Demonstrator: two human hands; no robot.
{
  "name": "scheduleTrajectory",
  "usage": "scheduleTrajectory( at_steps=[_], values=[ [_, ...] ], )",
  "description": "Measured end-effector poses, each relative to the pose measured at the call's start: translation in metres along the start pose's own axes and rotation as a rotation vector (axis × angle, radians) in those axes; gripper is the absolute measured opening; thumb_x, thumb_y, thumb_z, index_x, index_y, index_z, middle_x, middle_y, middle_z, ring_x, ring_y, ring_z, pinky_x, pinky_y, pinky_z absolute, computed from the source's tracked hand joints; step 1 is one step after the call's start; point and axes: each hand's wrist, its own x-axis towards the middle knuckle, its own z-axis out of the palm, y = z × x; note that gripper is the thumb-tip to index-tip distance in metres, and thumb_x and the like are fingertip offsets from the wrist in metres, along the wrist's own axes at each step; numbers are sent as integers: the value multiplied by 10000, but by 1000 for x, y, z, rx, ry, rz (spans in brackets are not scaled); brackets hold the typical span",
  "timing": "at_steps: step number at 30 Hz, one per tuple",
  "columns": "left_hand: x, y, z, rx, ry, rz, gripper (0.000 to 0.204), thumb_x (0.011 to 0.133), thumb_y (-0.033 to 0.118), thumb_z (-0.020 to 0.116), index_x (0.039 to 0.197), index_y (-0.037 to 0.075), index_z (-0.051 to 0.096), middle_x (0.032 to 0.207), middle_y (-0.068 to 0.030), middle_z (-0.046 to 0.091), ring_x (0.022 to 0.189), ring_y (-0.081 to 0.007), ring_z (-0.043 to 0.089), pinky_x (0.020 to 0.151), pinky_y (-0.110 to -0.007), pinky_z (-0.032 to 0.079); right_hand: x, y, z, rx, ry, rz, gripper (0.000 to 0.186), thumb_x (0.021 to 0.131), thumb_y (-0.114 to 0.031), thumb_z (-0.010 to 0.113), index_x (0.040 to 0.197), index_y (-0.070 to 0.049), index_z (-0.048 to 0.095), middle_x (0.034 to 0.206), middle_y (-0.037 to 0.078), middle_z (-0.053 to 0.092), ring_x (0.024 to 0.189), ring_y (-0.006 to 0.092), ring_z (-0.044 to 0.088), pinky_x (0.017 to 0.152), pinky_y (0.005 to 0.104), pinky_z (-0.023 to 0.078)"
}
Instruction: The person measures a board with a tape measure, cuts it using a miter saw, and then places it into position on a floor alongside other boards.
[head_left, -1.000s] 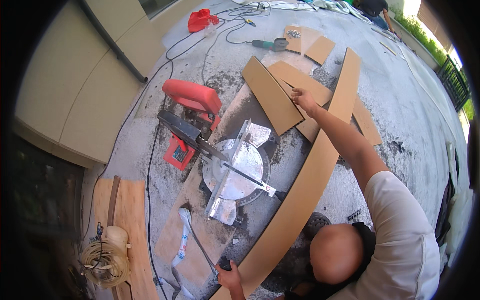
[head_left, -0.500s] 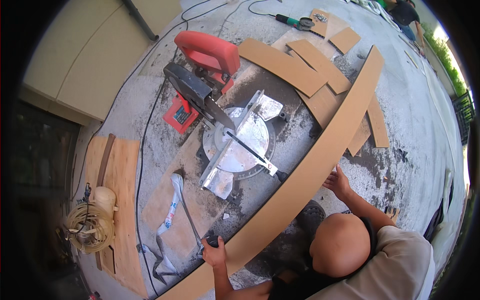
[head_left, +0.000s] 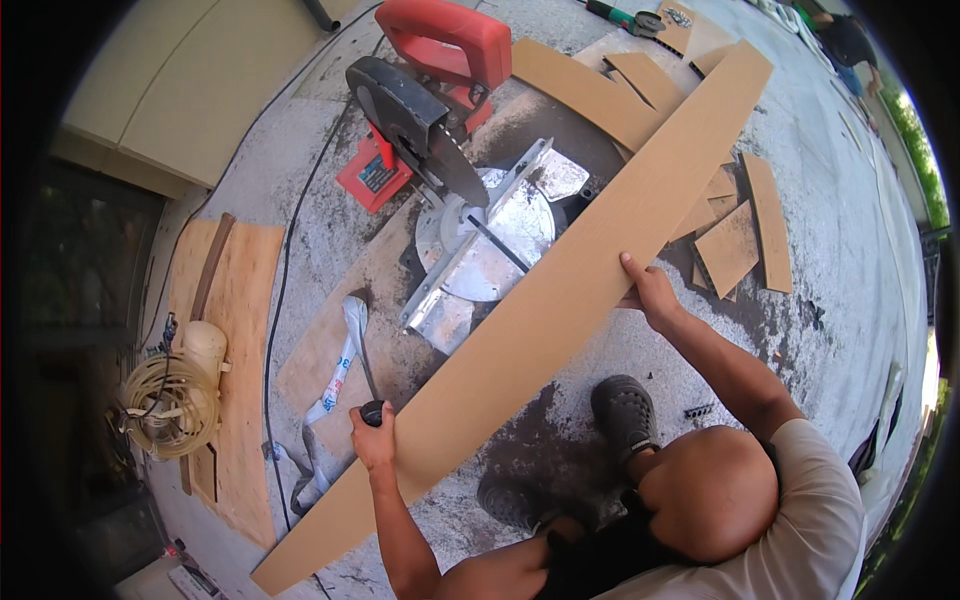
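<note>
A long tan plank (head_left: 520, 385) runs diagonally from lower left to upper right, in front of a red and black mitre saw (head_left: 445, 120) and partly over its round metal base. My right hand (head_left: 650, 295) grips the plank's near edge, thumb on top and fingers underneath. My left hand (head_left: 375, 440) is closed at the far edge, close to the lower left end. Between its thumb and fingers sits a black rounded object (head_left: 372, 412), its kind unclear. A blue-and-white plastic strip (head_left: 345, 365) lies beside it. The saw blade (head_left: 460, 170) is raised above its base.
Several tan offcuts (head_left: 730, 250) lie beyond the plank, with a green angle grinder (head_left: 625, 18) behind. Black cables (head_left: 280, 270) cross the floor. A coiled hose (head_left: 170, 405) rests by a plywood sheet (head_left: 235, 300) at left. Another person (head_left: 845, 40) works far right.
The plank has turned its broad face further up, and its lower left end has come into view. My right hand has closed on its edge; my left hand has shifted left with the black object.
</note>
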Motion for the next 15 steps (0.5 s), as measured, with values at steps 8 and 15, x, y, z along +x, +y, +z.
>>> scheduleTrajectory(
  at_steps=[8, 15],
  values=[
    [52, -22, 1, -161, 99, 52, 550, 856, 463, 694, 1178, 46, 536, 944, -251, 696, 892, -435, 682, 802, -495, 519, 52, -16, 56, -195, 52, -19, 646, 964, -508, 585, 1061, 129, 625, 870, 194, 705, 702, 260, 724, 588, 349, 622],
    [65, -13, 0, -317, 154, 89, 473, 908, 373, 670, 1191, 35, 497, 896, -188, 676, 791, -355, 668, 781, -444, 527, 70, -26, 62, -297, -10, -48, 676, 946, -570, 583, 931, 100, 668, 748, 141, 676, 584, 205, 678, 541, 322, 597]
  ],
)
